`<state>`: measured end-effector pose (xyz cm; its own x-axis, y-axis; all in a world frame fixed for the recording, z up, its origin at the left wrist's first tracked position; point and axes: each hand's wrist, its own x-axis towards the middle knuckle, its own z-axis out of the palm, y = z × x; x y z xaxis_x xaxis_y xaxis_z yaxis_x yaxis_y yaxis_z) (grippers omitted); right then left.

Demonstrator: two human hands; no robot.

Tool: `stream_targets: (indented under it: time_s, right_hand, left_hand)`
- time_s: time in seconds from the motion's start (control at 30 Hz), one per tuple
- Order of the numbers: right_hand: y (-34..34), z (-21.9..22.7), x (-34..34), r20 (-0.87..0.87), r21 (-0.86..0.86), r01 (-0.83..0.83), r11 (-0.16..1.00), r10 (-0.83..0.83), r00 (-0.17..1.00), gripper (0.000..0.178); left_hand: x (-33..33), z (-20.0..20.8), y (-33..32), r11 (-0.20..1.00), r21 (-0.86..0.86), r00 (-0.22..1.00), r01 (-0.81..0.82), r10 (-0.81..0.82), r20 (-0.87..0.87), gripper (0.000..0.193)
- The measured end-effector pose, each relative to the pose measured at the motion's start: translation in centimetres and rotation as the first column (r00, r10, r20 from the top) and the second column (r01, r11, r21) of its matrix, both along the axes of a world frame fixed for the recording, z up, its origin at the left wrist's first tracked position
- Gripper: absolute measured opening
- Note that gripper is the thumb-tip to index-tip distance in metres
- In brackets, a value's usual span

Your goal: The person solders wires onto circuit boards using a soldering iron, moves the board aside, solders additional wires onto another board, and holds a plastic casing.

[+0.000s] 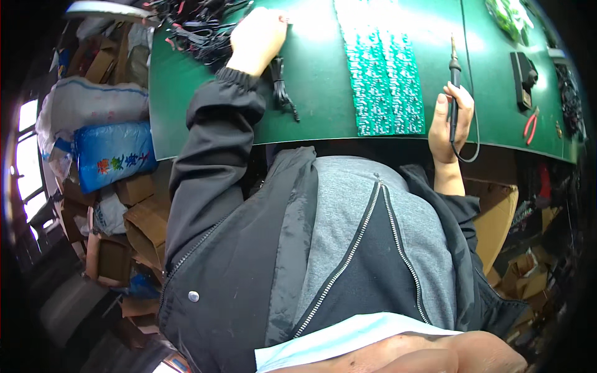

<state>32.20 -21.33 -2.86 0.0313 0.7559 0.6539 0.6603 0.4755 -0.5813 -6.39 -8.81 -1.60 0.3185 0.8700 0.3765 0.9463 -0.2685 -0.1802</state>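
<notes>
My left hand (259, 36) is closed at the far left of the table, beside a heap of black cables (202, 37) with red ends. A bundled black cable (281, 90) runs out from under this hand toward me, and a small reddish tip shows at the fingertips; the grip itself is partly hidden by glare and the hand's back. In my right hand (443, 127) a soldering iron (455, 74) stands with its tip pointing away from me, its cord looping down by the wrist. Between the hands lie two long strips of green circuit boards (387, 87).
On the right of the green table (311, 118) are a black stand (522, 81), red-handled pliers (530, 127) and a bag of green parts (510, 18). More dark cables lie at the right edge. Cardboard boxes (146, 227) and a blue sack (115, 155) crowd the left floor.
</notes>
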Motion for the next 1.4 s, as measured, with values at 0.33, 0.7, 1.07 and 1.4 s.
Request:
stream_targets:
  time_s: [0.33, 0.7, 1.07, 1.4]
  right_hand:
    - [0.9, 0.9, 0.7, -0.133, 0.018, -0.102, 0.995, 0.103, 0.986, 0.029]
    - [-2.5, 5.1, -5.8, -0.288, -0.191, -0.44, 0.878, 0.378, 0.88, 0.044]
    - [-3.7, 3.5, -7.6, -0.421, -0.285, -0.554, 0.782, 0.416, 0.806, 0.045]
    - [-6.0, 6.5, 0.5, -0.236, -0.426, -0.453, 0.783, 0.387, 0.892, 0.027]
  left_hand:
    - [-5.9, 11.3, -2.8, 0.949, -0.174, 0.141, 0.263, 0.141, 0.98, 0.019]
    - [7.6, 3.8, -13.2, 0.791, -0.284, 0.591, 0.541, -0.118, 0.798, 0.012]
    - [9.9, 3.2, -16.0, 0.811, -0.207, 0.505, 0.547, -0.123, 0.854, 0.013]
    - [12.1, 1.5, -16.4, 0.793, -0.269, 0.555, 0.547, -0.103, 0.825, 0.013]
